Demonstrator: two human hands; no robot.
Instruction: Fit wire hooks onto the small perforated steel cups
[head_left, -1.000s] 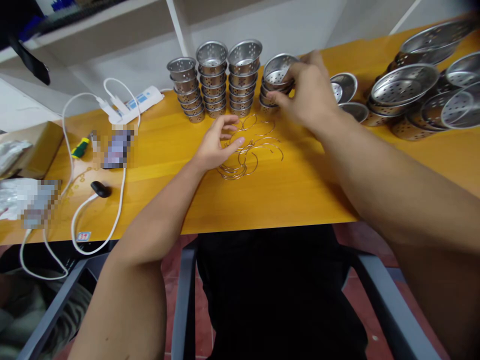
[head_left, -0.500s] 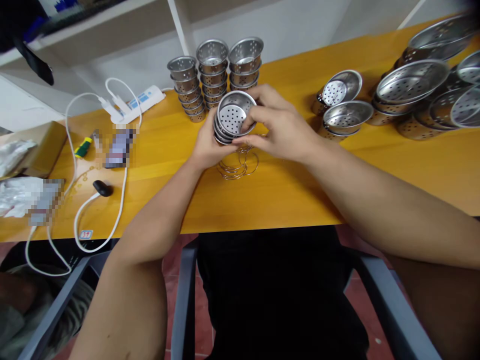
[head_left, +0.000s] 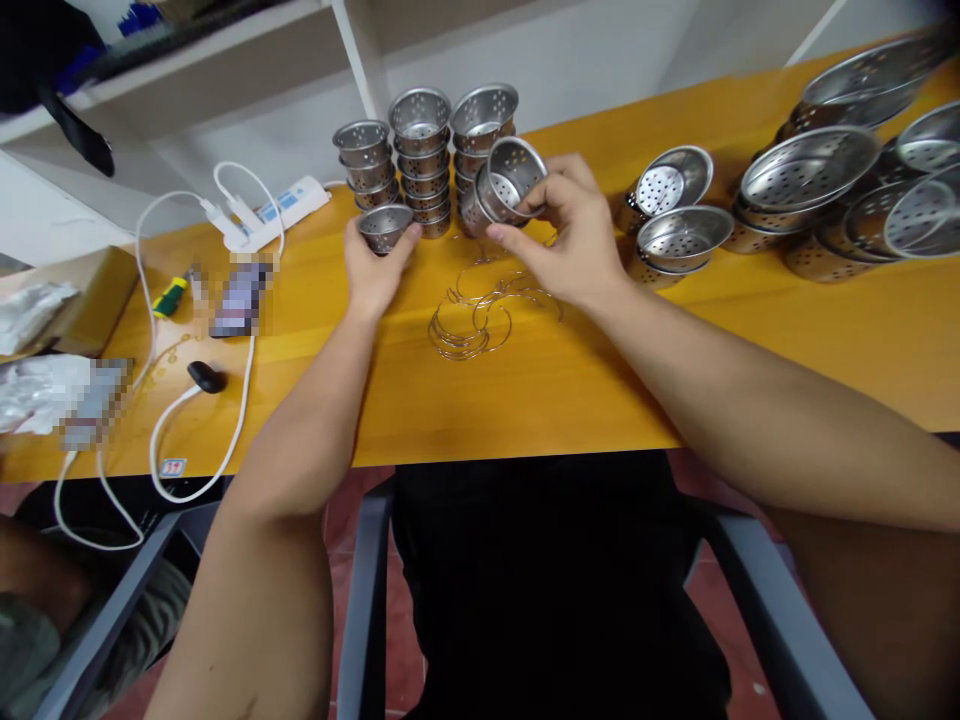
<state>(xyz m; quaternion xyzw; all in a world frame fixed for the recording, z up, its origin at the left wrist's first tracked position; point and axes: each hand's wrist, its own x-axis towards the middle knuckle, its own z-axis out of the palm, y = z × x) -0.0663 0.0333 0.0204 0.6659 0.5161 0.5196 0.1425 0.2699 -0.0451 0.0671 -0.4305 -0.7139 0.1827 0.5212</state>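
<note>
My left hand (head_left: 375, 265) is closed around a small perforated metal cup (head_left: 385, 226) in front of the left stack of cups (head_left: 365, 160). Its fingers are partly hidden behind that cup. My right hand (head_left: 574, 225) pinches the rim of another perforated metal cup (head_left: 512, 180), tilted toward me. A second rim shows just behind and below it, so these look like nested cups. They are in front of the right stack of cups (head_left: 484, 115). Thin wire rings (head_left: 469, 345) lie loosely on the table between my forearms.
The middle stack of cups (head_left: 420, 125) stands at the back. Larger perforated metal cups (head_left: 810, 170) fill the right side, with smaller ones (head_left: 686, 240) nearer. At left are a power strip (head_left: 289, 205), a phone (head_left: 241, 298), a screwdriver (head_left: 171, 297) and white cables.
My hands have moved apart from the nested cups they held together. The left went left with one cup; the right lifted the others back and right, uncovering more wire rings.
</note>
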